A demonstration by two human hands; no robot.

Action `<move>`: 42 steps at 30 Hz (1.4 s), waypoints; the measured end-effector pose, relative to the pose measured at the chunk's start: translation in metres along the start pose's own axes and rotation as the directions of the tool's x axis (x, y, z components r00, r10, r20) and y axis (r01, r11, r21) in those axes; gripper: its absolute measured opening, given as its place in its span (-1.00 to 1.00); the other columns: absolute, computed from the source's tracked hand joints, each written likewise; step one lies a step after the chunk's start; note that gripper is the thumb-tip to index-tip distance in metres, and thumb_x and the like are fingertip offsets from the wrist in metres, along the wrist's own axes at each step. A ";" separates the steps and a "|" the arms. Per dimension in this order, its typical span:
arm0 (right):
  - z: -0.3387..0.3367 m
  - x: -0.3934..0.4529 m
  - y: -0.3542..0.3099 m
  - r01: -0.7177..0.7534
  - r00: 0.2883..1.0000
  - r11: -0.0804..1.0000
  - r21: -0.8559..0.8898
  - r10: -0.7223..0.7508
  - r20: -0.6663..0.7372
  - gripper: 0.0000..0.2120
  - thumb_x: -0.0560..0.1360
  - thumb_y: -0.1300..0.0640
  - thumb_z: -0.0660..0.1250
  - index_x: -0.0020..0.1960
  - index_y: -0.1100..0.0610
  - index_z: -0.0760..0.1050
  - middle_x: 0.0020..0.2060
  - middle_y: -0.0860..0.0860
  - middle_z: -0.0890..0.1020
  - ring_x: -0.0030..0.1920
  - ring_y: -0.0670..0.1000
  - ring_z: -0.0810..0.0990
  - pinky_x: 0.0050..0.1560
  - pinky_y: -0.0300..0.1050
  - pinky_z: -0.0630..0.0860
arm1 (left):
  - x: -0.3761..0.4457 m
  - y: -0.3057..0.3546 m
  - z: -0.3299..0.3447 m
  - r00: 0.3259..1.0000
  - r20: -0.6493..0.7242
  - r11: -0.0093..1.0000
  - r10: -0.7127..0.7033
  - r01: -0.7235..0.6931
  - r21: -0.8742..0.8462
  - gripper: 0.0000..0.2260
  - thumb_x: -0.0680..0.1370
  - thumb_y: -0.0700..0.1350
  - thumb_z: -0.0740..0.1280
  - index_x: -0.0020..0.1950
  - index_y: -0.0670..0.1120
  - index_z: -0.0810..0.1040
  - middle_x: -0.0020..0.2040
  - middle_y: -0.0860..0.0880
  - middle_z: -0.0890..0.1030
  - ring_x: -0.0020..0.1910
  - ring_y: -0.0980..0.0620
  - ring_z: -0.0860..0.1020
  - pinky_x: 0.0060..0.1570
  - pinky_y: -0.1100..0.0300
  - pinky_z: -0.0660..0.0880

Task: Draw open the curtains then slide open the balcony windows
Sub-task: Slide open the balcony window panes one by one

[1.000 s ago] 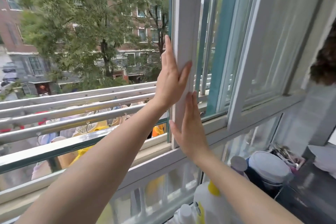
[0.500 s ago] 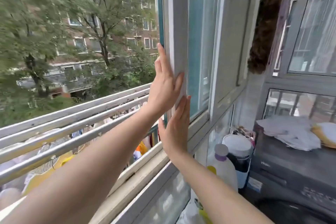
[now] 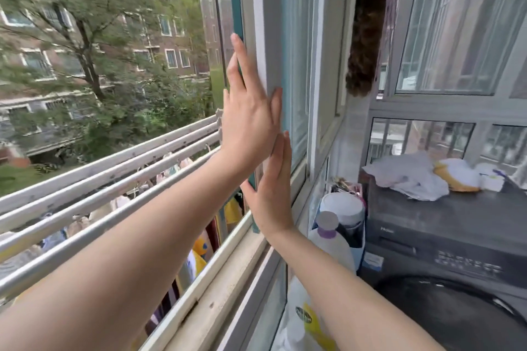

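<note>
window sash [image 3: 266, 37] edge against both flat palms

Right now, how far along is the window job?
Done: no curtain shows, and the left part of the opening is clear to the trees and the drying rails. In hand: left hand and right hand lie flat on the sash frame, pushing right. Left: I can't tell how much travel remains.

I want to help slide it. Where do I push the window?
On the window's upright white edge, from the open left side, palms flat like the left hand and right hand. It's a flat strip with no handle showing.
</note>
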State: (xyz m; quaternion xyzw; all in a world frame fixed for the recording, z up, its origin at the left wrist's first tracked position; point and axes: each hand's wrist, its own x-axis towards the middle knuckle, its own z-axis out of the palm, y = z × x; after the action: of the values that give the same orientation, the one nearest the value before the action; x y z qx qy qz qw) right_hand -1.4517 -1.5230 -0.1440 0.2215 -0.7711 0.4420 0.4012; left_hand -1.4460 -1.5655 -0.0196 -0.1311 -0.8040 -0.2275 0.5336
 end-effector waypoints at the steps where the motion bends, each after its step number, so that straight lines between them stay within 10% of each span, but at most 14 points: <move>1: -0.001 0.003 0.005 -0.013 1.000 1.000 -0.001 0.013 0.006 -0.07 0.44 0.18 0.45 0.48 -0.05 -0.18 0.53 0.21 0.00 0.55 0.13 -0.01 0.48 0.16 0.19 | 0.002 0.000 0.006 1.000 0.019 1.000 -0.004 0.004 0.002 -0.29 0.59 -0.07 0.16 0.53 -0.32 -0.22 0.48 -0.31 0.13 0.40 -0.31 0.28 0.29 -0.23 0.36; 9: 0.001 0.060 0.073 -0.040 0.998 0.899 -0.437 0.020 -0.051 -0.06 0.39 -0.03 0.47 0.51 0.32 -0.01 0.51 0.29 0.09 0.54 0.18 0.05 0.54 0.06 -0.01 | 0.044 -0.014 0.091 0.984 0.148 0.991 -0.097 0.081 0.109 -0.21 0.60 -0.01 0.21 0.53 -0.21 -0.31 0.58 -0.20 -0.10 0.56 -0.17 -0.07 0.46 -0.27 -0.05; 21: 0.005 0.089 0.115 -0.021 0.999 0.842 -0.539 0.005 -0.032 -0.08 0.39 -0.07 0.45 0.49 0.39 0.07 0.50 0.29 0.16 0.52 0.20 0.13 0.52 0.07 0.12 | 0.061 -0.018 0.136 0.978 0.165 0.987 -0.131 0.113 0.112 -0.24 0.60 -0.02 0.19 0.54 -0.21 -0.30 0.58 -0.16 -0.14 0.57 -0.10 -0.11 0.47 -0.20 -0.05; 26: -0.020 0.083 0.114 0.100 0.976 0.864 -0.493 0.012 0.218 -0.11 0.46 -0.04 0.35 0.53 0.35 -0.06 0.53 0.26 0.00 0.55 0.19 -0.03 0.54 0.07 0.04 | 0.057 -0.010 0.122 0.946 0.258 0.979 -0.198 0.176 0.105 -0.21 0.58 -0.07 0.21 0.54 -0.15 -0.33 0.58 -0.17 -0.14 0.57 -0.16 -0.07 0.47 -0.17 0.14; 31: -0.079 0.064 0.121 0.323 0.805 0.892 -0.318 -0.081 0.588 -0.34 0.59 0.10 0.13 0.57 0.18 -0.12 0.56 0.09 -0.01 0.56 0.04 -0.04 0.56 0.03 -0.03 | 0.027 0.011 0.091 0.927 0.351 0.966 -0.129 0.037 0.258 -0.32 0.59 -0.07 0.23 0.58 -0.14 -0.09 0.58 -0.19 -0.04 0.55 -0.18 0.05 0.48 -0.10 0.14; 35: -0.139 0.039 0.119 0.296 0.697 0.871 -0.391 0.083 0.713 -0.60 0.62 0.11 0.06 0.45 0.12 0.23 0.22 0.15 0.56 0.21 0.18 0.52 0.20 0.06 0.43 | 0.003 0.051 0.069 0.850 0.506 0.911 -0.144 -0.086 0.404 -0.60 0.59 -0.01 0.20 0.40 -0.10 0.36 0.34 -0.13 0.46 0.34 -0.15 0.42 0.37 -0.10 0.28; 38: -0.187 0.017 0.120 0.184 0.712 0.844 -0.504 0.239 0.661 -0.72 0.59 0.12 0.08 0.24 0.16 0.40 0.02 0.19 0.62 0.04 0.24 0.59 -0.01 0.07 0.52 | -0.018 0.077 0.065 0.732 0.637 0.919 -0.244 -0.034 0.392 -0.74 0.58 -0.01 0.18 0.20 -0.07 0.51 0.14 -0.09 0.60 0.10 -0.15 0.58 -0.04 0.09 0.47; 42: -0.259 -0.008 0.131 0.066 0.664 0.773 -0.631 0.438 0.606 -0.72 0.56 0.12 0.14 0.22 0.13 0.46 0.13 0.14 0.60 0.12 0.21 0.56 0.04 0.02 0.48 | -0.049 0.114 0.077 0.577 0.790 0.936 -0.209 -0.116 0.333 -0.74 0.57 0.00 0.21 0.17 -0.07 0.54 0.11 -0.08 0.62 0.05 -0.14 0.59 -0.06 0.09 0.51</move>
State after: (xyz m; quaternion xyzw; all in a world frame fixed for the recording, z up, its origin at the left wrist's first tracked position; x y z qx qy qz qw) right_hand -1.4292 -1.2336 -0.1422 0.1524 -0.9825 0.0880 0.0606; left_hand -1.4366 -1.4265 -0.0643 -0.1024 -0.9883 -0.0095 0.1122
